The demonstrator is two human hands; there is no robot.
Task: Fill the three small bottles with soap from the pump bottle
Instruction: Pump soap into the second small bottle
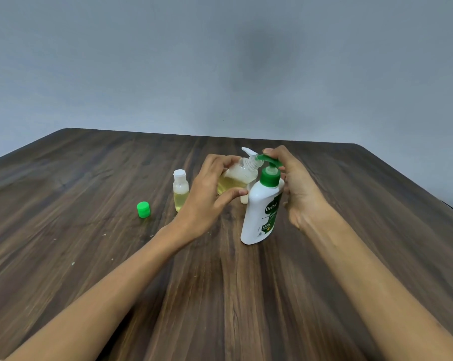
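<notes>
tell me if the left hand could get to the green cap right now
Probably not at once: the left hand grips the tilted small bottle. The green cap lies in the open on the table.

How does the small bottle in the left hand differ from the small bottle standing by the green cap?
The held bottle is tilted, its neck at the pump spout; the standing bottle is upright on the table. The held bottle's flip cap is open; the standing bottle's white cap is closed. The left hand grips the held one; nothing touches the standing one. Both are clear and hold yellowish soap.
</notes>
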